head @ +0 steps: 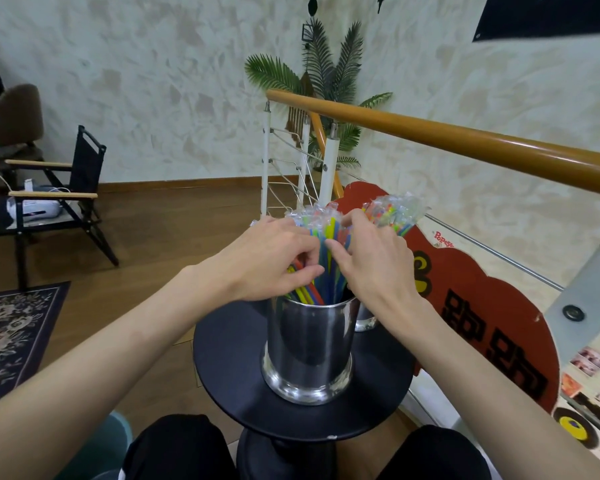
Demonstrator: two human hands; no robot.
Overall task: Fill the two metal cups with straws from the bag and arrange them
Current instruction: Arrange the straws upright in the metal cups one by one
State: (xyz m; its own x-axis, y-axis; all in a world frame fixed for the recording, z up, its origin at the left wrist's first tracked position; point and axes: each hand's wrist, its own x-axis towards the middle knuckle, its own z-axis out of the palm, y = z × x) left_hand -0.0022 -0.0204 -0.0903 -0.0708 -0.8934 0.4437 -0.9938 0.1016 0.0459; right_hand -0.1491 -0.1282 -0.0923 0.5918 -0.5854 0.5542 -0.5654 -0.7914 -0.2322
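Note:
A shiny metal cup (309, 355) stands on a small round black table (229, 368), packed with wrapped colourful straws (329, 258) standing upright. My left hand (267, 261) and my right hand (371, 261) both reach into the top of this bunch, fingers curled among the straws and pinching them. A second metal cup (366, 322) stands just behind and to the right, mostly hidden by my right wrist. Its own straws (394, 211) stick up above my right hand. No bag is in view.
A wooden handrail (465, 140) on white posts runs behind the table. A red cloud-shaped sign (471, 306) leans at the right. A black folding chair (66, 192) stands on the left by a patterned rug (11, 337). My knees sit below the table.

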